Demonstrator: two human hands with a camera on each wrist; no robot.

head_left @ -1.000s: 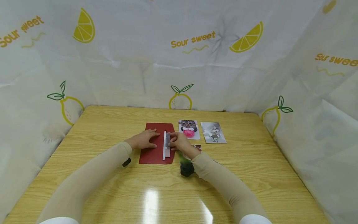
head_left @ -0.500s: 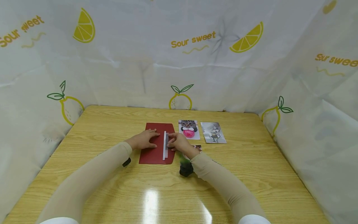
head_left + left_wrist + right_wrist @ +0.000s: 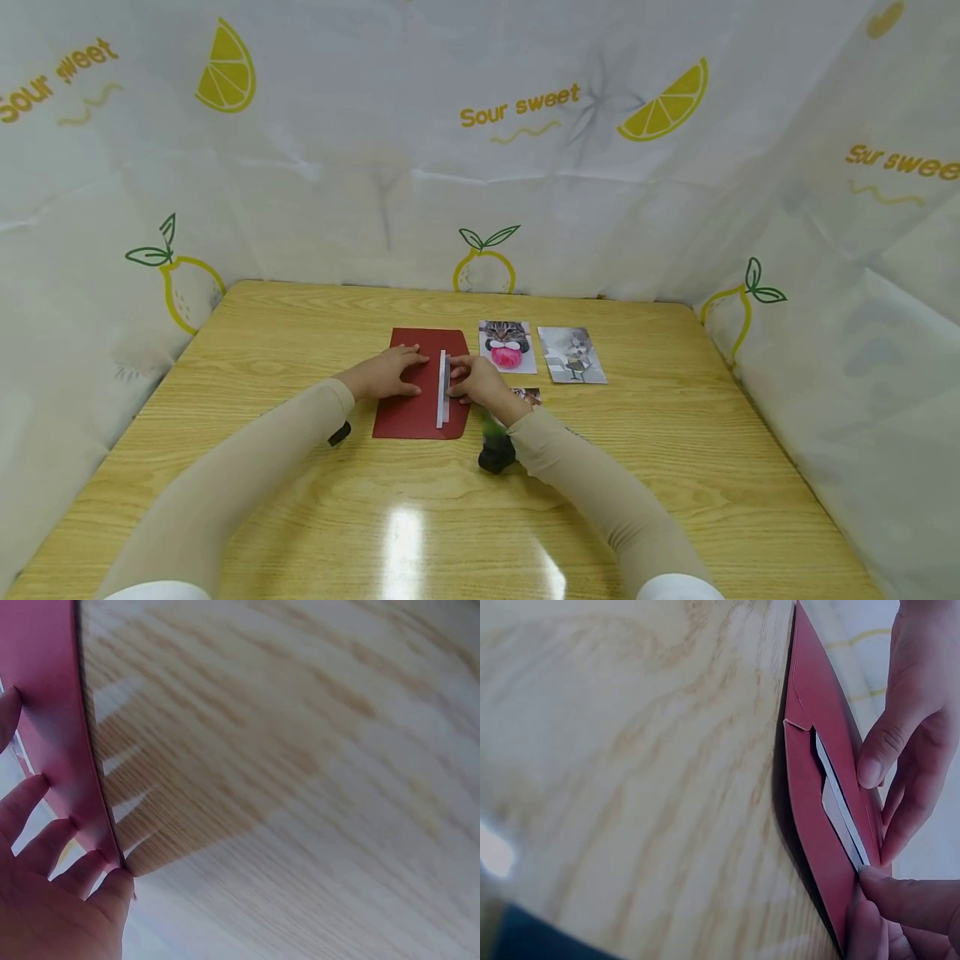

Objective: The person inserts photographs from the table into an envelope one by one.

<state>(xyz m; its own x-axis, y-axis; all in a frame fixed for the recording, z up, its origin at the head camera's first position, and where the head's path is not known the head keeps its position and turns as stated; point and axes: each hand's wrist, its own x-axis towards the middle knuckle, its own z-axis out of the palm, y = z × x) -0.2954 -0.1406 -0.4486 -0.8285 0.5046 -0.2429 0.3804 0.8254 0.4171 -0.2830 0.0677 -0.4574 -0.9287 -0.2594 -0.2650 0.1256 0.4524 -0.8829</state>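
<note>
Card (image 3: 446, 409) slid deeper (red envelope (image 3: 405, 421)).

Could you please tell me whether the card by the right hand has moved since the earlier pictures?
Yes, left in the head view: less of the card now shows beside the white strip on the red envelope.

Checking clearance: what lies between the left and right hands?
In the head view, part of the red envelope, a white strip and a pale card lie between left hand and right hand.
</note>
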